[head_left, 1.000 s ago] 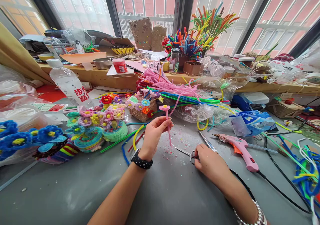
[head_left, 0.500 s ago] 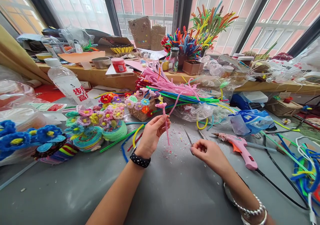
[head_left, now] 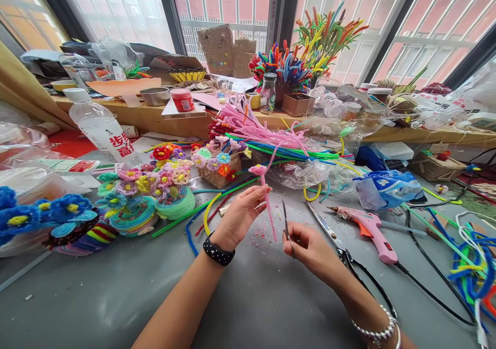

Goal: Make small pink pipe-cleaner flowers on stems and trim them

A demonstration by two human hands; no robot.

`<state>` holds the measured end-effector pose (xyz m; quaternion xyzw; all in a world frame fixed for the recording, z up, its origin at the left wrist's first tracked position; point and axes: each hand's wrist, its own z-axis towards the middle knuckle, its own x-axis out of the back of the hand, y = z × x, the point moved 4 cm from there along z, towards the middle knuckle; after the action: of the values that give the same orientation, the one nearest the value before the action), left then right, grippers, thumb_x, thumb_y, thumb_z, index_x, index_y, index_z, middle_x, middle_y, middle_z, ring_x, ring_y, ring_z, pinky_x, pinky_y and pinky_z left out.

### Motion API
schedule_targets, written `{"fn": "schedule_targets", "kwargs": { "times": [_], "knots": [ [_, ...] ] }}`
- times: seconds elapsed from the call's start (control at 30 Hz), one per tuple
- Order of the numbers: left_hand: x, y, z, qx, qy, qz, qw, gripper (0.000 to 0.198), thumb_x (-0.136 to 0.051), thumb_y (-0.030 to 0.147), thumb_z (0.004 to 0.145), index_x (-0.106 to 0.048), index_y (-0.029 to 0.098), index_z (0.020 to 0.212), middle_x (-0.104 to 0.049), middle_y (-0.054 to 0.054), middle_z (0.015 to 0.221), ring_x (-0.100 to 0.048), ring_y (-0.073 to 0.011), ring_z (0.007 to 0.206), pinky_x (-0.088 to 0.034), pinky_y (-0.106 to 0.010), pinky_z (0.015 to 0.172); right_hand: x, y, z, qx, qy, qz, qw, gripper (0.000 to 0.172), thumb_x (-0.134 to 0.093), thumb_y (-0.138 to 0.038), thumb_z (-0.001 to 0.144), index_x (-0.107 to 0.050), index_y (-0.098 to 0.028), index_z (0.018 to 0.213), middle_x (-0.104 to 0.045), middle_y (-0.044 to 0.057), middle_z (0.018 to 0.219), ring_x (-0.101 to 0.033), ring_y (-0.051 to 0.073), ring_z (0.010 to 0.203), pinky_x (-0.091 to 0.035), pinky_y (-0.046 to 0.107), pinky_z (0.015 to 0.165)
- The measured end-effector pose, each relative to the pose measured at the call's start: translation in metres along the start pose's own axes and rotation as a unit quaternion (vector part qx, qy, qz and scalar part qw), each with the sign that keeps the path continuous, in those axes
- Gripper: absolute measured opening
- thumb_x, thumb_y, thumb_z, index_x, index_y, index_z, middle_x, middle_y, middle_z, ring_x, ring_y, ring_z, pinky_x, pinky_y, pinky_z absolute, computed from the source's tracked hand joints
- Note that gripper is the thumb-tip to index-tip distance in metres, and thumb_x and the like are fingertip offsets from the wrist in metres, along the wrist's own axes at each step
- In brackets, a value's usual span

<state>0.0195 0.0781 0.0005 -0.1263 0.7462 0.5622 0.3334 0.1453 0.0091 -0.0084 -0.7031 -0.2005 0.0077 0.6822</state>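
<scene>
Between its thumb and fingers, my left hand pinches a pink fuzzy flower with a small yellow centre; its pink stem hangs below the fingers. To the right, my right hand is closed around small scissors, whose blades point up and stand just beside the stem, apart from it. Large black-handled scissors lie on the grey table, partly behind my right forearm.
A pink glue gun with a black cord lies at right. Pink fuzzy stems are heaped at the back centre. Flower pots and a water bottle stand at left. Tangled coloured stems lie far right.
My left hand has moved slightly right and down with the flower. My right hand has shifted left, and the small scissors have turned upright towards the stem.
</scene>
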Motion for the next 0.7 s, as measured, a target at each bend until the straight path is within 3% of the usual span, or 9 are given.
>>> {"fn": "schedule_targets", "kwargs": {
  "times": [0.2,0.7],
  "knots": [
    [-0.0051,-0.0045,-0.0016,0.026,-0.03,0.003,0.999,0.004,-0.064,0.019,0.065,-0.063,0.016,0.067,-0.06,0.001,0.077,-0.051,-0.0069,0.069,-0.037,-0.019,0.066,-0.012,-0.0024,-0.003,0.027,-0.045,-0.117,0.992,0.043,-0.052,-0.059,0.064,-0.045,-0.017,0.072,-0.042,-0.002,0.067,-0.035,0.01,0.058,-0.03,0.021,0.05],
    [-0.009,-0.01,-0.0032,0.052,-0.015,0.005,0.999,0.007,-0.066,0.02,0.063,-0.06,0.016,0.066,-0.058,0.0,0.079,-0.049,-0.0076,0.068,-0.038,-0.021,0.068,-0.0097,0.0025,0.0026,0.017,0.016,-0.141,0.99,0.036,-0.054,-0.05,0.068,-0.044,-0.017,0.062,-0.042,-0.004,0.058,-0.037,0.01,0.055,-0.029,0.021,0.047]
  ]
}}
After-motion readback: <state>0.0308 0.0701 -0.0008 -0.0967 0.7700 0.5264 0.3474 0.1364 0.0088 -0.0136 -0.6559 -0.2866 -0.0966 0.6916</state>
